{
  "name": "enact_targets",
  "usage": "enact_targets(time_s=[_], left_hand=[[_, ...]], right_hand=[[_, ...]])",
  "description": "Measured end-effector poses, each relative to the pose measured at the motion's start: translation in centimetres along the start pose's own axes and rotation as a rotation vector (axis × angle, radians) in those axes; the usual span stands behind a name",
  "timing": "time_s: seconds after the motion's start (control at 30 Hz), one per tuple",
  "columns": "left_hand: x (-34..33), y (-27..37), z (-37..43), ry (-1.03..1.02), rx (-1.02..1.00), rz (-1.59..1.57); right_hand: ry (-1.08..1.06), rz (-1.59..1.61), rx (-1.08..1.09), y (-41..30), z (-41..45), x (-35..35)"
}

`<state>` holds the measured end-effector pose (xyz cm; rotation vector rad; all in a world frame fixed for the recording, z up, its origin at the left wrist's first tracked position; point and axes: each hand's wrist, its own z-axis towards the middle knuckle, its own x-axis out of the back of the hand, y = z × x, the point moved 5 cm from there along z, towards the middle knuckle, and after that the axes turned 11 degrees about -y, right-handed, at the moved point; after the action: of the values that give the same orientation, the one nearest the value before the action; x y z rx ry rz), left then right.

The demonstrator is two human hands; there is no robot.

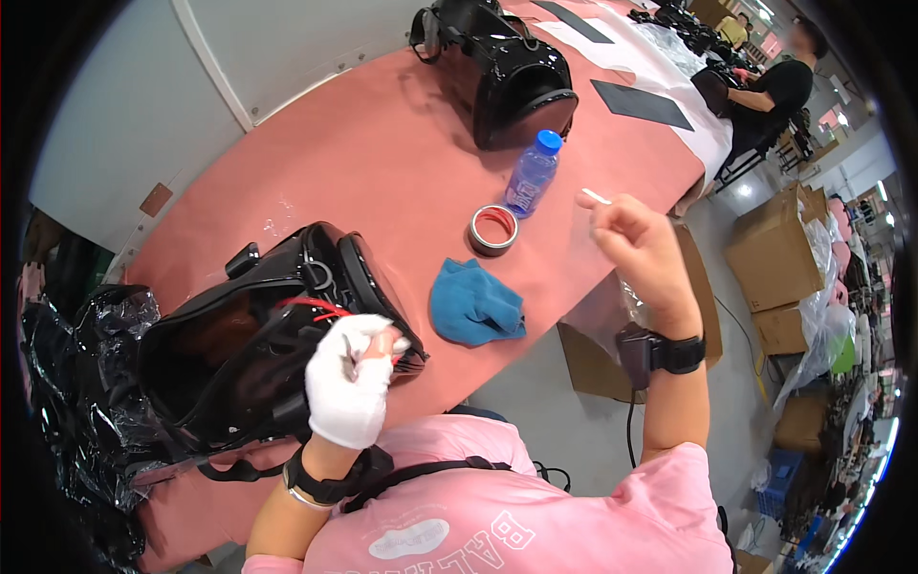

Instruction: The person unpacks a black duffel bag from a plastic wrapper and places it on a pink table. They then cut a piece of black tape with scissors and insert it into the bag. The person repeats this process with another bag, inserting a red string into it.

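Observation:
My left hand [351,387], in a white glove with bare fingertips showing, is closed on red cord [315,304]. Strands of the cord trail over the black glossy bag [244,316], which lies on its side with a dark opening facing me. My right hand [635,244] is bare and raised past the table's right edge. Its fingers are curled, with a small white strip [597,196] at the fingertips. Between the hands lie a crumpled blue cloth [477,305] and a ring-shaped roll [492,248] with red strands inside. A blue-capped bottle [532,176] stands beside the roll.
A second black glossy bag [502,79] stands farther back on the pink-covered table [323,151]. Dark flat panels [642,105] lie to its right. Plastic-wrapped black goods [107,366] are at left. Cardboard boxes [774,251] stand on the floor; a co-worker [782,86] sits at the far right.

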<state>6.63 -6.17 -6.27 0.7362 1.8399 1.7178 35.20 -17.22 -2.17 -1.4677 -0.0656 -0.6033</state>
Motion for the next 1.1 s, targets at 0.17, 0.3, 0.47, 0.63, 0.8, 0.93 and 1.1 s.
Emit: enact_targets(time_s=[0.17,0.3,0.47,0.63,0.8,0.93,1.1], left_hand=[[-5.7,-4.1,2.3,-0.297,0.197,-0.470],[-9.4,-8.9,4.1,-0.330,0.499,-0.848],[-12.0,-16.5,6.2,-0.663,0.487,-1.228],[-12.9,-17.0,6.6,-0.564,0.601,-0.875],[-13.8,-16.3,8.3,-0.417,0.523,-0.778],[-13.4,-15.0,10.2,-0.386,0.386,-0.720],[-12.0,-13.9,12.1,-0.393,0.319,-0.760]], right_hand=[[-0.125,-0.442,0.093,0.8,-0.3,-3.1],[-0.350,-0.442,0.201,2.6,-3.0,-8.3],[-0.493,-0.465,0.190,6.9,-6.7,-12.2],[-0.481,-0.203,0.132,8.2,-7.7,-11.8],[-0.293,0.502,-0.070,9.6,-6.7,-10.5],[0.045,1.218,-0.174,11.9,-5.1,-9.0],[0.226,1.405,-0.346,15.5,-5.2,-7.6]])
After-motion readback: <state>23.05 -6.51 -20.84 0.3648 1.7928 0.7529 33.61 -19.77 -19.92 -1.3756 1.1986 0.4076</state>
